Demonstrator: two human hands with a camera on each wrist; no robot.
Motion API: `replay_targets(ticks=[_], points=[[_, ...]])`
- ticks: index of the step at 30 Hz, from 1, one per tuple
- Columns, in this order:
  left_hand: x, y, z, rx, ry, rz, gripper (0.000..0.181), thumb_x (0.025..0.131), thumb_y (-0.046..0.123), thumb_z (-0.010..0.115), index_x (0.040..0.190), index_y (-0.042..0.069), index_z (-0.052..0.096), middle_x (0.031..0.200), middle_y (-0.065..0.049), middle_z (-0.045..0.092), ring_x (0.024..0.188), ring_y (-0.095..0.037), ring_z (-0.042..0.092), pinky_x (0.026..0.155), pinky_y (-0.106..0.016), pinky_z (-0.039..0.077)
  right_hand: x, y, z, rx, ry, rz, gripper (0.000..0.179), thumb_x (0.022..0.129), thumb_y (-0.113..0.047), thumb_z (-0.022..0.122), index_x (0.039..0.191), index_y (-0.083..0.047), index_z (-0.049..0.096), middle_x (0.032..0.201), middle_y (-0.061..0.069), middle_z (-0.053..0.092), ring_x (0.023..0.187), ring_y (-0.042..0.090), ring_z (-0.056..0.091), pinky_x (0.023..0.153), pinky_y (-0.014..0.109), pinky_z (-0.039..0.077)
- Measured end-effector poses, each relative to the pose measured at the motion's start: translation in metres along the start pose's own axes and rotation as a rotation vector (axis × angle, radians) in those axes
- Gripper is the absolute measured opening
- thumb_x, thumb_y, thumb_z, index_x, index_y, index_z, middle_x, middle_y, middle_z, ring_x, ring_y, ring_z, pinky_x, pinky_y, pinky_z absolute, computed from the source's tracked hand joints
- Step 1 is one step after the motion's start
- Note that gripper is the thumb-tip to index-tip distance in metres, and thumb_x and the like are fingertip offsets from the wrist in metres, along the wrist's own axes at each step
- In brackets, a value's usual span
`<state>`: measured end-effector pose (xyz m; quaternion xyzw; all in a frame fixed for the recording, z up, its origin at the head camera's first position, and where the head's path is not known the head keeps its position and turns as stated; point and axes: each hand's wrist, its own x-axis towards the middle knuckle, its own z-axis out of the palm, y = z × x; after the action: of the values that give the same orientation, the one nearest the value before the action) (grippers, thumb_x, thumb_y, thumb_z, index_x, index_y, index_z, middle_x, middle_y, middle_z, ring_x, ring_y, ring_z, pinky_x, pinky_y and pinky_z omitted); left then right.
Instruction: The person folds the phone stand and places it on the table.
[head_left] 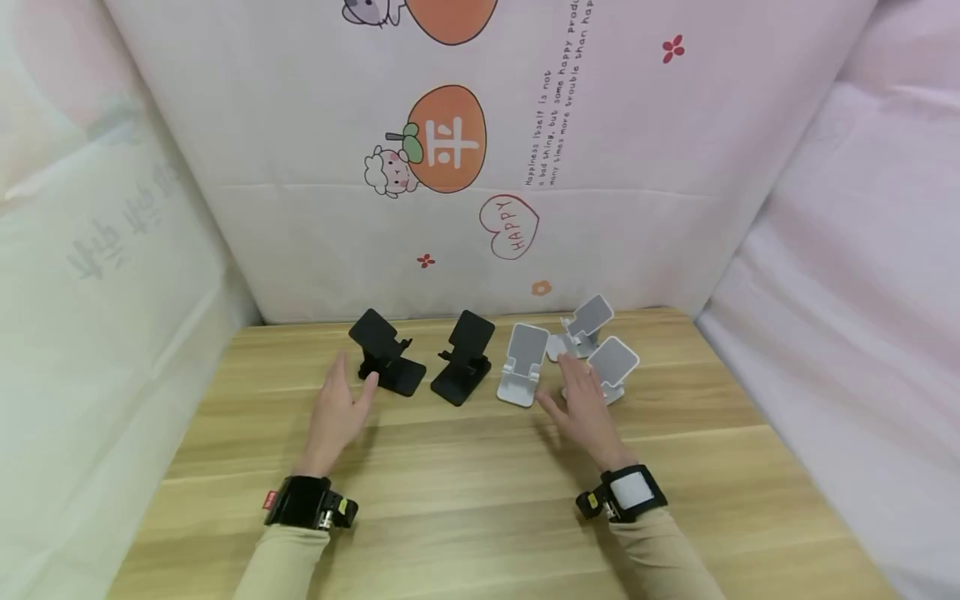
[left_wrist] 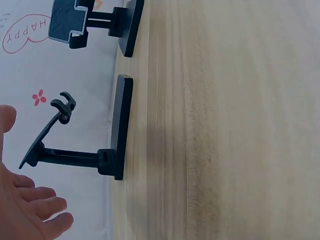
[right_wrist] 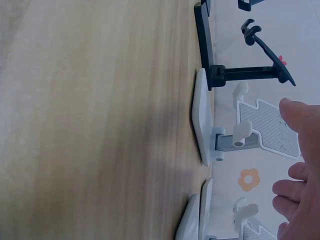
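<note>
Left hand (head_left: pixel 335 418) is by the left black stand (head_left: pixel 375 337), right hand (head_left: pixel 588 410) by white stands (head_left: pixel 613 362); thumbs out, fingers loose, holding nothing.

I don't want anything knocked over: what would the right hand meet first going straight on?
Likely the rear white-and-gray stand, just ahead of the right hand in the head view, though depth is unclear.

Both forearms (head_left: pixel 285 562) stretch forward, well apart, in tan sleeves (head_left: pixel 663 554), a dark wristband (head_left: pixel 298 502) on each. The left hand (head_left: pixel 336 421) lies relaxed, thumb (head_left: pixel 367 392) spread inward from the fingers (head_left: pixel 338 375); the right hand (head_left: pixel 587 410) mirrors it, its fingers loosely extended forward.
</note>
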<state>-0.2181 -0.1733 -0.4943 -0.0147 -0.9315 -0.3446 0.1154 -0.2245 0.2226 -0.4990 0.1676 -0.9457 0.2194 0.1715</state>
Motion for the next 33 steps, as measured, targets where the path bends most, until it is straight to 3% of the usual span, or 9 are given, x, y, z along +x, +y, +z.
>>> replay_targets(ticks=[8, 17, 27, 33], points=[[0.010, -0.003, -0.003, -0.146, -0.058, -0.076, 0.091, 0.093, 0.063, 0.034, 0.152, 0.003, 0.001, 0.154, -0.027, 0.014, 0.136, -0.043, 0.020, 0.109, -0.059, 0.024, -0.003, 0.002, 0.006, 0.025, 0.000, 0.001, 0.078, 0.090, -0.035, 0.061, 0.145, 0.007, 0.026, 0.149, 0.027, 0.028, 0.134, 0.041, 0.025, 0.113, 0.059, 0.012], [0.022, -0.004, 0.000, -0.191, -0.042, -0.100, 0.095, 0.089, 0.065, 0.040, 0.153, 0.006, 0.004, 0.153, -0.024, 0.021, 0.134, -0.040, 0.026, 0.108, -0.057, 0.028, -0.004, 0.002, 0.010, 0.043, 0.001, -0.014, 0.075, 0.089, -0.033, 0.062, 0.143, 0.008, 0.030, 0.147, 0.028, 0.031, 0.133, 0.043, 0.027, 0.111, 0.060, 0.016], [0.034, -0.005, 0.005, -0.375, -0.137, -0.181, 0.106, 0.082, 0.065, 0.053, 0.153, 0.008, 0.000, 0.155, -0.022, 0.013, 0.137, -0.037, 0.022, 0.110, -0.051, 0.029, -0.007, 0.003, 0.009, 0.045, 0.008, -0.029, 0.076, 0.089, -0.034, 0.061, 0.146, 0.005, 0.027, 0.149, 0.025, 0.029, 0.134, 0.041, 0.026, 0.112, 0.058, 0.017], [0.040, -0.004, 0.009, -0.332, -0.124, -0.154, 0.104, 0.082, 0.063, 0.056, 0.153, 0.006, 0.006, 0.155, -0.022, 0.016, 0.136, -0.039, 0.024, 0.109, -0.053, 0.029, -0.008, 0.001, 0.005, 0.048, 0.026, -0.032, 0.076, 0.088, -0.031, 0.063, 0.144, 0.008, 0.029, 0.148, 0.026, 0.031, 0.133, 0.042, 0.028, 0.112, 0.057, 0.018]])
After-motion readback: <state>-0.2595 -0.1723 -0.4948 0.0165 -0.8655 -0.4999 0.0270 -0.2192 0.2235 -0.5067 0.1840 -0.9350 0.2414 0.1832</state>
